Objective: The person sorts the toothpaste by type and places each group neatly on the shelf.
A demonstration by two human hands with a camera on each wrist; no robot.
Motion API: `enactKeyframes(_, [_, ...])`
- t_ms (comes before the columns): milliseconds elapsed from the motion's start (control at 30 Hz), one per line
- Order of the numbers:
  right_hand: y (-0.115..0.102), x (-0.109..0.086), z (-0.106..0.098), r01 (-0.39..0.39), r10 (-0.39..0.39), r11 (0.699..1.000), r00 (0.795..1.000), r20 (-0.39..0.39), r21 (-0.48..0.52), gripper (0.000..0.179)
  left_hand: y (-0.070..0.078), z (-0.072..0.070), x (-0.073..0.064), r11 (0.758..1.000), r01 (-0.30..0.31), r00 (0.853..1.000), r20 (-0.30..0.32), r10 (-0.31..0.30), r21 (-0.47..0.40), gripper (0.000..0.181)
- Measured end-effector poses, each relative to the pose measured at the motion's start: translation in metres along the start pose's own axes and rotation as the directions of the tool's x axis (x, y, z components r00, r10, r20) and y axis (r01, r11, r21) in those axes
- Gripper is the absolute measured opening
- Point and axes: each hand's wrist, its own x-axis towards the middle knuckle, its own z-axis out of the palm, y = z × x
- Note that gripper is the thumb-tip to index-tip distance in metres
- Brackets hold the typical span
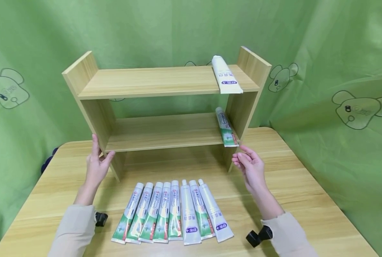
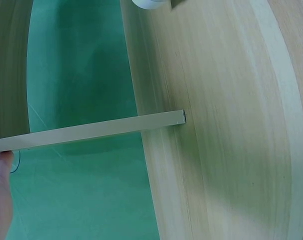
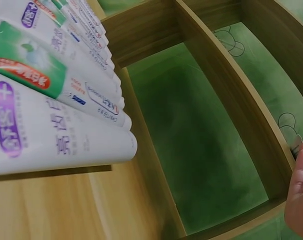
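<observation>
Beside the left side panel of a two-tier wooden shelf (image 1: 133, 137), my left hand (image 1: 96, 167) touches the panel with its index finger extended and thumb at the front edge. My right hand (image 1: 250, 167) is at the right end of the middle board, its index fingertip by the crimped end of a green-and-white toothpaste tube (image 1: 225, 128). The thumb stands apart from that tube. A white toothpaste tube (image 1: 225, 75) with purple print lies on the top board, its end slightly over the front edge. In the right wrist view, the hand (image 3: 299, 197) shows partly at the right edge.
Several toothpaste tubes (image 1: 163, 212) lie side by side on the wooden table (image 1: 310, 210) before the shelf. Most are green and white; two are white with purple print, including one white tube (image 1: 215, 210) at the right end. A green curtain (image 1: 165, 32) hangs behind.
</observation>
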Motion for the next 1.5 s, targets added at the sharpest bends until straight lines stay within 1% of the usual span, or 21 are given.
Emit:
enactKeyframes(167, [0.004, -0.004, -0.003, 0.001, 0.000, 0.999, 1.000, 0.025, -0.039, 0.018, 0.000, 0.000, 0.002, 1.000, -0.013, 1.000, -0.002, 0.013, 0.010, 0.083])
enactKeyframes(267, [0.009, -0.007, -0.005, -0.013, 0.018, 0.996, 0.998, 0.056, -0.089, 0.018, 0.000, 0.000, 0.001, 1.000, -0.013, 1.000, -0.009, 0.013, 0.019, 0.083])
enactKeyframes(433, [0.018, -0.011, -0.010, -0.032, 0.051, 0.984, 0.993, 0.108, -0.177, 0.018, -0.001, 0.000, 0.000, 1.000, 0.006, 1.000, 0.001, -0.006, 0.025, 0.086])
enactKeyframes(533, [0.021, -0.012, -0.012, -0.039, 0.062, 0.979, 0.992, 0.114, -0.198, 0.017, 0.000, 0.000, 0.000, 1.000, 0.015, 1.000, 0.006, -0.015, 0.019, 0.088])
enactKeyframes(733, [0.025, -0.013, -0.014, -0.058, 0.088, 0.972, 0.988, 0.123, -0.227, 0.017, 0.000, 0.000, 0.000, 1.000, 0.011, 1.000, 0.007, -0.012, 0.010, 0.087])
enactKeyframes(867, [0.027, -0.015, -0.014, -0.080, 0.120, 0.955, 0.985, 0.125, -0.287, 0.017, 0.000, 0.000, 0.000, 1.000, 0.011, 1.000, 0.010, -0.011, 0.010, 0.085])
enactKeyframes(1000, [0.032, -0.017, -0.017, -0.095, 0.149, 0.939, 0.978, 0.143, -0.330, 0.018, -0.001, 0.000, 0.000, 1.000, 0.017, 1.000, 0.013, -0.017, 0.008, 0.085])
enactKeyframes(1133, [0.035, -0.018, -0.020, -0.106, 0.178, 0.925, 0.969, 0.171, -0.366, 0.021, -0.001, 0.000, -0.001, 1.000, 0.020, 1.000, 0.013, -0.020, 0.004, 0.085])
enactKeyframes(1267, [0.038, -0.021, -0.021, -0.140, 0.227, 0.904, 0.958, 0.175, -0.403, 0.025, -0.001, 0.000, 0.000, 1.000, 0.016, 1.000, 0.015, -0.016, 0.003, 0.086])
enactKeyframes(1500, [0.044, -0.023, -0.022, -0.184, 0.300, 0.865, 0.935, 0.188, -0.467, 0.046, 0.000, -0.001, 0.001, 1.000, 0.008, 1.000, 0.011, -0.008, 0.000, 0.087])
